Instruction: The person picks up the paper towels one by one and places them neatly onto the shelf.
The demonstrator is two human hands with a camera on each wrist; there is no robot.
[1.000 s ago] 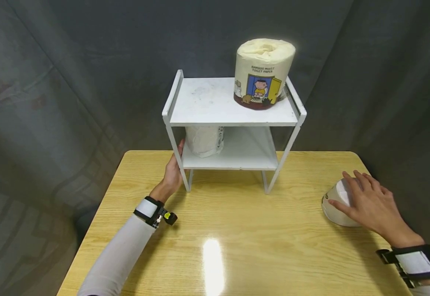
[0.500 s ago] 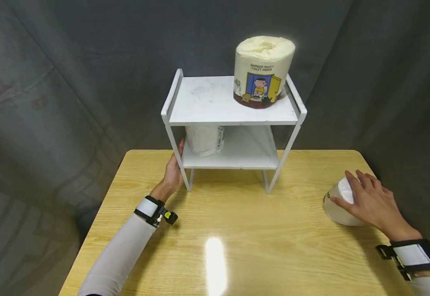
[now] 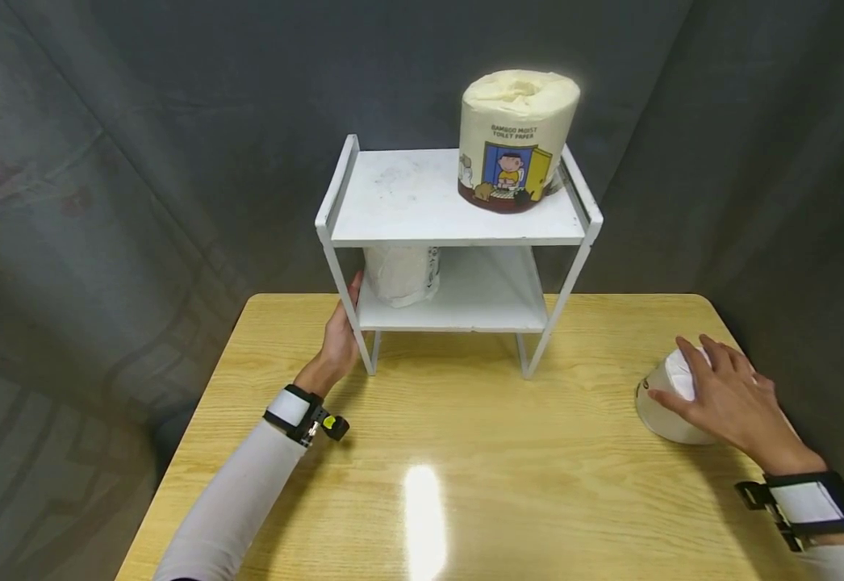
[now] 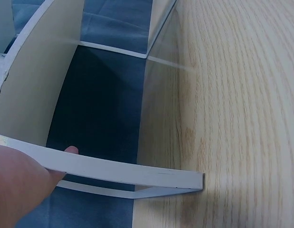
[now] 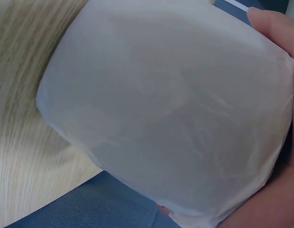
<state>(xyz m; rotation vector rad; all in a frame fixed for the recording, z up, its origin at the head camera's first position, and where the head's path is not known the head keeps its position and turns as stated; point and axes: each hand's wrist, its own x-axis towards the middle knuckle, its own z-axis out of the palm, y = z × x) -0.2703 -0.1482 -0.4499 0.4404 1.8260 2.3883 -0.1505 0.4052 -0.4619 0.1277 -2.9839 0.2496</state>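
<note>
My left hand (image 3: 340,335) grips the front left post of a white two-tier shelf (image 3: 407,194); in the left wrist view my palm (image 4: 16,185) presses against the shelf's white bar (image 4: 113,168), with a fingertip showing behind it. At the table's right edge my right hand (image 3: 716,387) lies over a white wrapped paper roll (image 3: 658,415) on its side, fingers curled over it and thumb on its near face. That roll (image 5: 170,109) fills the right wrist view, with a fingertip (image 5: 270,23) on its far rim.
A yellow printed toilet paper roll (image 3: 516,137) stands upright on the right of the top tier. Another white wrapped roll (image 3: 400,274) sits at the left of the lower tier. The wooden table (image 3: 465,452) stands against dark curtains.
My right hand has drawn slightly closer round the white roll, which has barely shifted. The left hand and the shelf stay where they were.
</note>
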